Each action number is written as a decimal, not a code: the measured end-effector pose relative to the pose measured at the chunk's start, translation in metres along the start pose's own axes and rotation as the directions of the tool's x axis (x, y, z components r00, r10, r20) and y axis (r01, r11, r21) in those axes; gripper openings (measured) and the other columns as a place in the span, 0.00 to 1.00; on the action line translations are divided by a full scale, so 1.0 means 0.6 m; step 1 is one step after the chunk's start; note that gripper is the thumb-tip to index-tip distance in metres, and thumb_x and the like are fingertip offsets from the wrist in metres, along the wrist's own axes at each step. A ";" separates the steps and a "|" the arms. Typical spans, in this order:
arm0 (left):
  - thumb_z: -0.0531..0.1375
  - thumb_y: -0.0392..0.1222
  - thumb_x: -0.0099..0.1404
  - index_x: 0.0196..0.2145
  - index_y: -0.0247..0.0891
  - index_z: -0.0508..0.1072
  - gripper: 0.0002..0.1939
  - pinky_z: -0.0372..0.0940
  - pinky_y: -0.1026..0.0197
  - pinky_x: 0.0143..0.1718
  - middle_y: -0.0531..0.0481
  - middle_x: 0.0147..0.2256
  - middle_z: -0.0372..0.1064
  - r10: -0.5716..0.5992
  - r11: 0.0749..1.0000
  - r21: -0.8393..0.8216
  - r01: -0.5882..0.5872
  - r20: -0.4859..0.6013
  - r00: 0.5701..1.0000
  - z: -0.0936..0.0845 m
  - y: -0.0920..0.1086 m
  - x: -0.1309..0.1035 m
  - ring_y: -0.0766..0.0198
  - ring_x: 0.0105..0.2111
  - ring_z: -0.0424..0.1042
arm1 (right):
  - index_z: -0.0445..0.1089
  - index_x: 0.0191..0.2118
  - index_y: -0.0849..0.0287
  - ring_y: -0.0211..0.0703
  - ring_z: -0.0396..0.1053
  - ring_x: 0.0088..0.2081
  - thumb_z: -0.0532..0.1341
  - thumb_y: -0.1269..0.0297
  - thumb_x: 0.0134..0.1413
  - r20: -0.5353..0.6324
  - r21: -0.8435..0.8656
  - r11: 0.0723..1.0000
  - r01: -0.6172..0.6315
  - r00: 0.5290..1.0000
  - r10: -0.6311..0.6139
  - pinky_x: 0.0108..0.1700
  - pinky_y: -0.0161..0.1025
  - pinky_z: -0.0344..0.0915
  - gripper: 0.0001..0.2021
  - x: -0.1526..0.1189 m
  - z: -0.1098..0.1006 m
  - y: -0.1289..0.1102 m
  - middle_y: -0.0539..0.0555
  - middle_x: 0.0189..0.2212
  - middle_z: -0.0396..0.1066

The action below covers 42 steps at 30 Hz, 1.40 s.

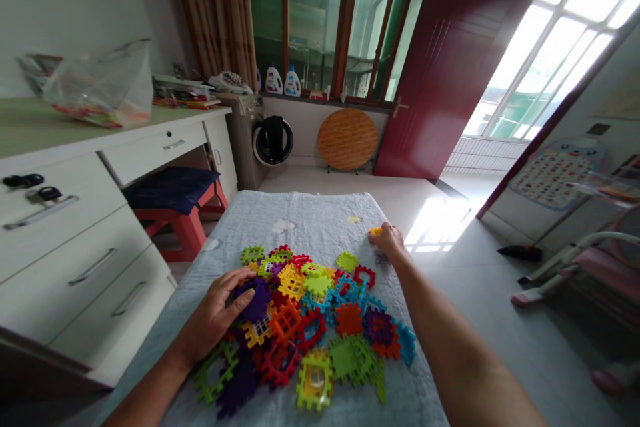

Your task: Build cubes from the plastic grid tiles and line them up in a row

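A heap of colourful plastic pieces with notched edges lies on a cloth-covered table (320, 213). My left hand (217, 310) rests at the heap's left side, fingers apart, its thumb and fingertips touching a purple piece (256, 300). Out at the table's right edge, my right hand (390, 242) has its fingers closed on a small yellow piece (375, 231). Nearest to that hand in the heap are a green piece (347, 261) and a red frame piece (365, 275). Toward the front lie a yellow-green window piece (315, 380) and a flat green piece (343, 357).
On the left stand a white desk (150, 140) with a plastic bag (107, 90) on it and a red stool (183, 230) with a dark top. Behind are a washing machine (245, 133), a round wooden board (347, 139) and a red door (445, 67).
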<state>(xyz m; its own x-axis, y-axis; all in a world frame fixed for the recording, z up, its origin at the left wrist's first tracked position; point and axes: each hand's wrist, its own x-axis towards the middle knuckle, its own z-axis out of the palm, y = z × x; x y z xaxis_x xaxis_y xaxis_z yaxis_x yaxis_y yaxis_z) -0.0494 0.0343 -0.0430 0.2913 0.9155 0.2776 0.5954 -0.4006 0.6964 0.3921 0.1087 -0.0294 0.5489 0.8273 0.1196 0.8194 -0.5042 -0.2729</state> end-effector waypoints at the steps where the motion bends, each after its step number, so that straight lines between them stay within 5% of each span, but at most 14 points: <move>1: 0.53 0.58 0.63 0.51 0.42 0.70 0.24 0.56 0.44 0.60 0.45 0.55 0.65 0.002 1.000 0.002 -0.002 0.000 1.000 0.000 -0.001 0.000 0.51 0.57 0.62 | 0.68 0.50 0.63 0.53 0.68 0.46 0.61 0.51 0.46 0.004 -0.005 1.000 0.007 1.000 -0.007 0.44 0.41 0.62 0.27 -0.002 0.005 0.001 0.64 0.44 0.69; 16: 0.53 0.58 0.63 0.50 0.41 0.70 0.24 0.57 0.45 0.59 0.45 0.53 0.67 0.003 1.000 0.005 -0.003 -0.012 1.000 -0.002 0.006 0.000 0.51 0.55 0.64 | 0.65 0.53 0.61 0.54 0.67 0.47 0.59 0.51 0.50 -0.079 0.022 1.000 0.009 0.997 -0.007 0.47 0.43 0.60 0.27 -0.024 0.013 -0.001 0.63 0.44 0.70; 22: 0.53 0.57 0.64 0.51 0.42 0.70 0.23 0.55 0.44 0.60 0.45 0.54 0.66 0.019 1.000 -0.005 -0.019 -0.006 1.000 -0.001 0.003 0.000 0.51 0.56 0.62 | 0.66 0.53 0.60 0.58 0.63 0.51 0.61 0.47 0.48 -0.065 0.019 1.000 0.016 0.998 -0.015 0.49 0.47 0.59 0.29 -0.034 -0.006 0.000 0.65 0.48 0.66; 25: 0.53 0.56 0.64 0.51 0.42 0.69 0.23 0.54 0.45 0.61 0.45 0.55 0.65 0.021 1.000 -0.009 -0.021 0.004 1.000 -0.001 0.001 0.000 0.51 0.57 0.61 | 0.67 0.52 0.59 0.53 0.64 0.49 0.61 0.52 0.49 -0.044 0.100 0.988 0.115 0.993 -0.111 0.47 0.43 0.60 0.25 -0.046 -0.024 0.009 0.61 0.48 0.67; 27: 0.53 0.56 0.64 0.51 0.42 0.69 0.23 0.54 0.45 0.61 0.46 0.55 0.65 0.020 1.000 -0.015 -0.020 0.003 1.000 -0.001 0.002 0.000 0.52 0.57 0.61 | 0.70 0.47 0.59 0.46 0.67 0.43 0.61 0.57 0.50 0.071 0.198 0.945 0.259 0.958 -0.277 0.43 0.39 0.61 0.19 -0.060 -0.035 0.012 0.57 0.42 0.70; 31: 0.52 0.57 0.64 0.50 0.42 0.70 0.23 0.54 0.45 0.61 0.46 0.54 0.65 0.016 0.999 -0.028 -0.016 -0.007 1.000 -0.002 0.008 0.001 0.52 0.57 0.61 | 0.73 0.41 0.59 0.41 0.68 0.36 0.63 0.60 0.48 0.249 0.327 0.820 0.469 0.795 -0.554 0.38 0.35 0.62 0.14 -0.101 -0.045 -0.001 0.53 0.36 0.73; 37: 0.52 0.58 0.64 0.50 0.41 0.69 0.24 0.53 0.46 0.61 0.45 0.54 0.65 -0.005 0.999 -0.044 0.005 -0.005 1.000 -0.006 0.010 -0.001 0.52 0.57 0.61 | 0.73 0.39 0.60 0.45 0.66 0.38 0.68 0.55 0.40 0.216 0.169 0.826 0.538 0.797 -0.564 0.42 0.38 0.60 0.20 -0.137 -0.023 -0.046 0.56 0.37 0.70; 42: 0.52 0.57 0.65 0.50 0.41 0.69 0.23 0.53 0.47 0.61 0.45 0.54 0.65 -0.010 0.999 -0.040 0.010 0.003 1.000 -0.006 0.005 -0.002 0.53 0.57 0.61 | 0.70 0.41 0.62 0.39 0.65 0.34 0.69 0.61 0.39 0.188 0.281 0.803 0.525 0.791 -0.583 0.39 0.36 0.61 0.20 -0.140 -0.017 -0.043 0.54 0.36 0.68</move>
<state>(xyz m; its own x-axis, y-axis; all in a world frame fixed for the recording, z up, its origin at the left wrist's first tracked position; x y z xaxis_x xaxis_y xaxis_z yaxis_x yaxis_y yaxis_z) -0.0508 0.0319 -0.0388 0.2876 0.9192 0.2688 0.5675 -0.3897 0.7253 0.3264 0.0494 -0.0225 -0.0745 0.9945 0.0739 0.9000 0.0990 -0.4245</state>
